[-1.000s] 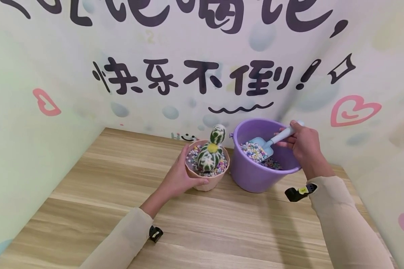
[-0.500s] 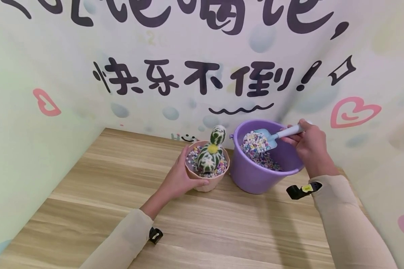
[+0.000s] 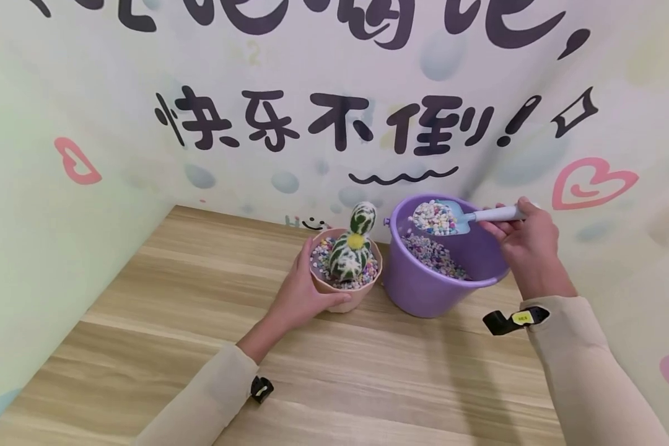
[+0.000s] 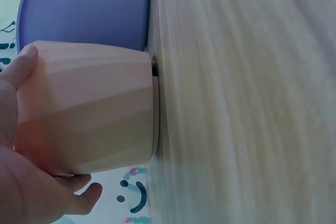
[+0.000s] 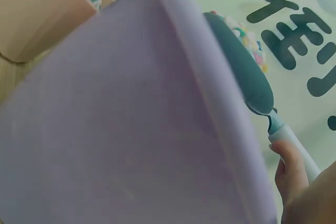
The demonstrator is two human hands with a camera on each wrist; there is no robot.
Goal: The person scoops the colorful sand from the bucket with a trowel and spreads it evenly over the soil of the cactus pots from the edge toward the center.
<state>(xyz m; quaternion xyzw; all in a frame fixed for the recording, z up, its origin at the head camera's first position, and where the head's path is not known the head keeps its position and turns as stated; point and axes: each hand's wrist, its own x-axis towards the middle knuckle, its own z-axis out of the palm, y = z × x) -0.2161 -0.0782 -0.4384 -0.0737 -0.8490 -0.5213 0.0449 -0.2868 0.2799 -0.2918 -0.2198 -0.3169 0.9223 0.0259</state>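
Note:
A peach flowerpot (image 3: 342, 301) stands on the wooden table, with a white-and-green cactus (image 3: 350, 255) and colourful pebbles in it. My left hand (image 3: 301, 294) grips the pot's near left side, thumb along the front; the left wrist view shows the pot (image 4: 94, 108) between thumb and fingers. My right hand (image 3: 529, 244) holds a light-blue trowel (image 3: 498, 214) by its pale handle. Heaped pastel pebbles (image 3: 435, 217) fill the trowel's blade, level with the upper part of the purple bucket (image 3: 424, 297). More pebbles (image 3: 436, 257) lie inside the bucket. In the right wrist view the blade (image 5: 244, 66) shows beyond the bucket's rim.
The bucket stands just right of the pot, near the back wall (image 3: 290, 148) printed with large black characters. A side wall (image 3: 78, 248) bounds the table (image 3: 189, 297) on the left, another (image 3: 647, 272) on the right.
My right hand has raised the trowel out of the bucket's pebbles, levelling it and shifting right, with a heap on the blade. The left hand stays on the pot.

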